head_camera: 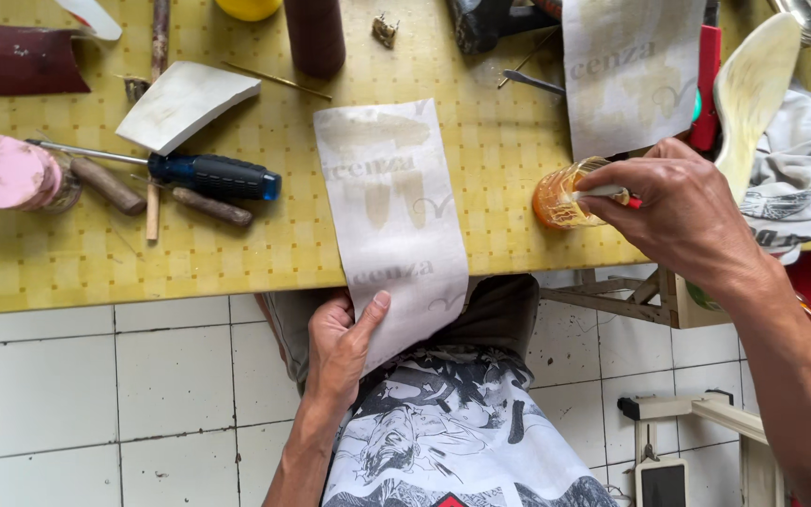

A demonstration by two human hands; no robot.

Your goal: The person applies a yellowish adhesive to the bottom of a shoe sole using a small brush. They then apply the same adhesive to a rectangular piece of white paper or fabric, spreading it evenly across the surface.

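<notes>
At the near edge of the yellow checked tabletop (237, 272), a long strip of white printed paper (391, 211) lies lengthwise, its far end near the middle of the tabletop and its near end hanging over the rim toward the person's lap. The left hand (340, 347), at 6 o'clock from the strip's middle, pinches that overhanging end, thumb on top and fingers beneath, holding it flat and steady.

At 3 o'clock from the strip, the right hand (682, 211) is closed around a thin white-handled brush (603, 192) with a red end, its tip dipped into a small glass jar of amber glue (560, 197) that stands just beside the tabletop's near edge.

Judging from this, the work looks early: the brush is being loaded, and the strip's upper face seems dry, though pale yellowish patches show near its far end and middle; whether those are glue or print showing through I cannot tell. Spreading on this strip appears to be left to do.

The paper itself is thin, slightly creased, greyish-white with faint lettering and a curling motif. A second sheet (631, 70) of the same paper lies at 1 o'clock. At 9 o'clock rest a blue-handled screwdriver (213, 176), a white wedge-shaped block (180, 103) and a pink-lidded tin (7, 174).
</notes>
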